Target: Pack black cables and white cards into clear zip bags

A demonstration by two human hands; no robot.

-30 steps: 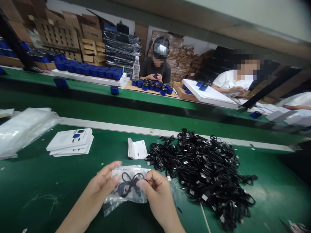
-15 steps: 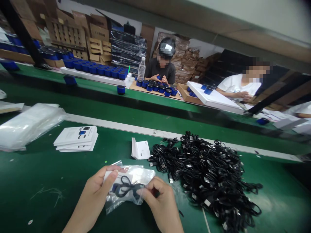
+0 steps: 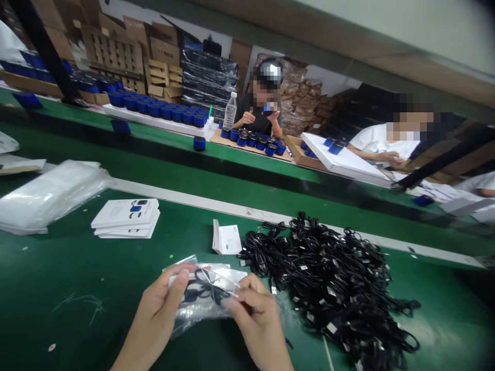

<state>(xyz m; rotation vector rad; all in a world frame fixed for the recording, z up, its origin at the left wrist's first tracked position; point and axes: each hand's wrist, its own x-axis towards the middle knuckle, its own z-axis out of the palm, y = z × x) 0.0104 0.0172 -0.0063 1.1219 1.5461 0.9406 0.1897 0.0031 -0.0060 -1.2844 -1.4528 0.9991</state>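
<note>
Both my hands hold a transparent zip bag (image 3: 204, 294) low over the green belt (image 3: 77, 288). My left hand (image 3: 161, 301) grips the bag's left side, and my right hand (image 3: 256, 320) pinches its right side between thumb and fingers. Inside lies a coiled black cable (image 3: 209, 288), partly hidden by my fingers and the bag's glare. Just right of my right hand is a large tangled heap of black cables (image 3: 328, 283) with white tags. Beyond the bag stands a small stack of white folded cards (image 3: 226, 238).
A stack of printed leaflets (image 3: 127, 218) and a pile of transparent bags (image 3: 48, 197) lie to the left. Across a raised belt, co-workers (image 3: 257, 105) handle blue cylindrical objects (image 3: 154, 114). Cartons and pallets stand behind them.
The bag has turned slightly in my hands, and my fingers have shifted along its edges. The whole scene has drifted slightly right and down in view. The far co-worker's hand has risen.
</note>
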